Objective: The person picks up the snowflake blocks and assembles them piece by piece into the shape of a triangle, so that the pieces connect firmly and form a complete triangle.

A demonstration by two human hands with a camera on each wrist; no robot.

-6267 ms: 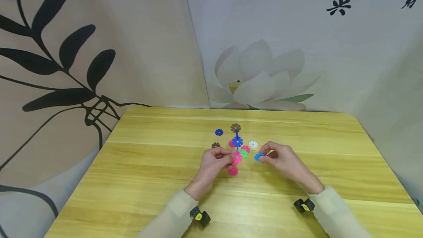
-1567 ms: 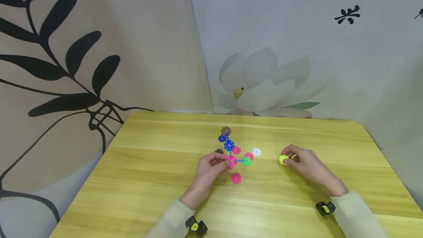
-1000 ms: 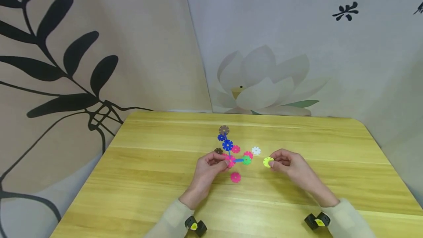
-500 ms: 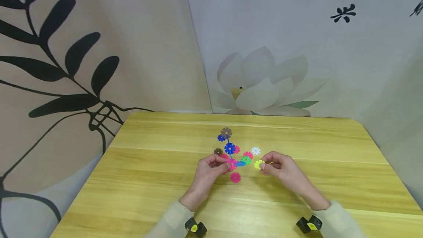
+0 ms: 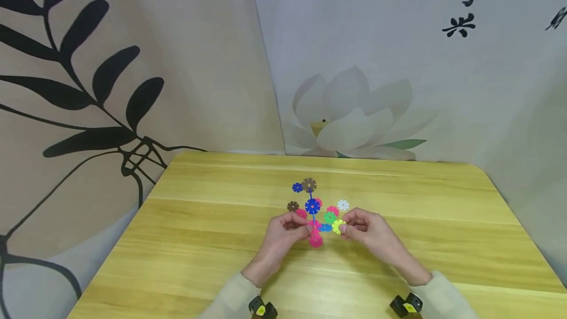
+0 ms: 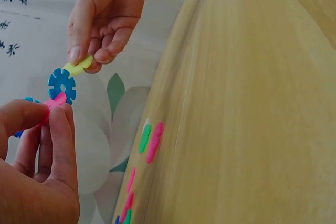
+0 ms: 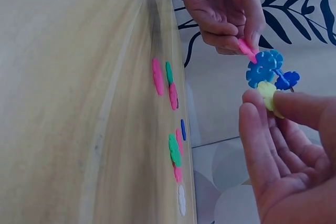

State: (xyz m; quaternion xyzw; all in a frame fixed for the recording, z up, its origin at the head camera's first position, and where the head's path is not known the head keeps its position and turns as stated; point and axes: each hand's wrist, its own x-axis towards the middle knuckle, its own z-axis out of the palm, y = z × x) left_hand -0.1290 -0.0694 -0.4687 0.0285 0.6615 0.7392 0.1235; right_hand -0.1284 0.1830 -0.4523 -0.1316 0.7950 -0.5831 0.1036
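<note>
My left hand [image 5: 283, 238] pinches a pink snowflake disc [image 6: 56, 99] between thumb and fingers, above the table. Joined to that disc, a chain runs away from me through a dark blue disc [image 5: 312, 206] to a brown disc [image 5: 309, 185] at its far end. A light blue disc [image 7: 260, 69] sticks out from the pink one toward the right. With thumb and fingertips, my right hand [image 5: 372, 233] holds a yellow snowflake disc [image 5: 337, 226] edge-on at the light blue disc's notched rim.
Loose discs lie on the wooden table [image 5: 199, 260] around the chain: white [image 5: 343, 205], green [image 5: 330, 217], dark blue [image 5: 297, 187], dark brown [image 5: 293, 206] and several pink discs. A printed cloth backdrop [image 5: 212, 63] stands behind the table's far edge.
The light blue disc, earlier in my right hand, is now joined to the pink one. My right hand has since brought the yellow disc leftward to it. The left hand keeps its pinch.
</note>
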